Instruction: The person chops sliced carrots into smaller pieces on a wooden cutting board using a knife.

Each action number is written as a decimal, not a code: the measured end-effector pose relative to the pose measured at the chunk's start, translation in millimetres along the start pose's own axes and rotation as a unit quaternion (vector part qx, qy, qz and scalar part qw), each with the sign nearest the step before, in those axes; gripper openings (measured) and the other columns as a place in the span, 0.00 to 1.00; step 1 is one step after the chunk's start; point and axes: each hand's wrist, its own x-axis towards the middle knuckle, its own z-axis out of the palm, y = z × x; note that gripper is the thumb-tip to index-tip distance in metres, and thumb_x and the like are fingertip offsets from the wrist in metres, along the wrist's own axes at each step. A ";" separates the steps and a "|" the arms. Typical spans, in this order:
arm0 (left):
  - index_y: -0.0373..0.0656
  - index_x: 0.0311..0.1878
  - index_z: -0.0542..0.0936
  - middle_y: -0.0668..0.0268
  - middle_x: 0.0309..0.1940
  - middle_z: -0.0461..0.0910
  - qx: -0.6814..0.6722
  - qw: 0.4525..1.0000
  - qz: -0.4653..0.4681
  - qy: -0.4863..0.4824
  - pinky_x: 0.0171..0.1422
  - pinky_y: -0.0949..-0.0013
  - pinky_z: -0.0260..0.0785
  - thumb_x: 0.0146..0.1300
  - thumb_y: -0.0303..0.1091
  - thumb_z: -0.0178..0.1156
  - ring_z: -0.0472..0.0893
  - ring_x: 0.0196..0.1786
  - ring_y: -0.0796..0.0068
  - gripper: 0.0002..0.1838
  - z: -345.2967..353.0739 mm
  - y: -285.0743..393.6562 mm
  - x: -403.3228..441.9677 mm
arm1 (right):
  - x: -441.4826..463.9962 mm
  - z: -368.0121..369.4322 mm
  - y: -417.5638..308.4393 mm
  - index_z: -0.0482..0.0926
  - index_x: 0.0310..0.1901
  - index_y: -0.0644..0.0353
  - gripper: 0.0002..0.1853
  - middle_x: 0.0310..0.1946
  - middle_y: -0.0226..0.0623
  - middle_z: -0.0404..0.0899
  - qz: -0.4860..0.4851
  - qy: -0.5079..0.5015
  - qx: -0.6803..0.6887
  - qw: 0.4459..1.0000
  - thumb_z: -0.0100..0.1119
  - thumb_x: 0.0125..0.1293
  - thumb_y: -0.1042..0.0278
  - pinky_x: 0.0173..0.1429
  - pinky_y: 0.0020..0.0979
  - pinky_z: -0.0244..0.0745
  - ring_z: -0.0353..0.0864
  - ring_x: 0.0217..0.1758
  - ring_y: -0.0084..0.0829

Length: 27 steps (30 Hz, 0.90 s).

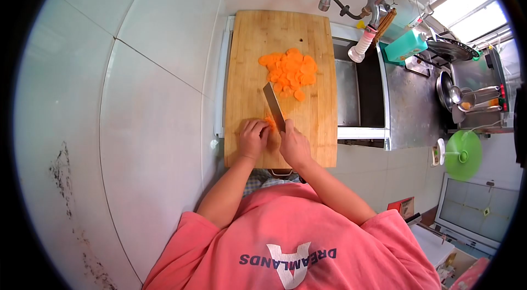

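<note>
On the wooden cutting board (247, 70) my right hand (295, 146) is closed round the handle of a kitchen knife (273, 104). Its broad blade points away from me and tilts to the left. My left hand (253, 139) lies just left of the blade, with curled fingers pressed on a carrot (269, 122). Only some orange shows past the fingertips; the rest of it is hidden under the hand. Farther up the board lies a loose heap of round carrot slices (291, 70), apart from both hands.
A white tiled wall (153, 70) rises close on the left. Right of the board is a metal sink (347, 92) under a tap (376, 7). Beyond it stand a teal bottle (405, 47), a pan (443, 91) with utensils, and a green fan (463, 155).
</note>
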 end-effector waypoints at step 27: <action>0.42 0.34 0.80 0.63 0.36 0.80 0.040 0.998 0.042 -0.032 0.44 0.62 0.73 0.49 0.23 0.61 0.78 0.41 0.58 0.08 1.3 -4.2 -1.5 | 2.1 17.5 -7.8 0.63 0.48 0.59 0.18 0.33 0.49 0.78 -0.043 -0.010 -0.105 0.994 0.54 0.56 0.72 0.31 0.45 0.77 0.82 0.29 0.51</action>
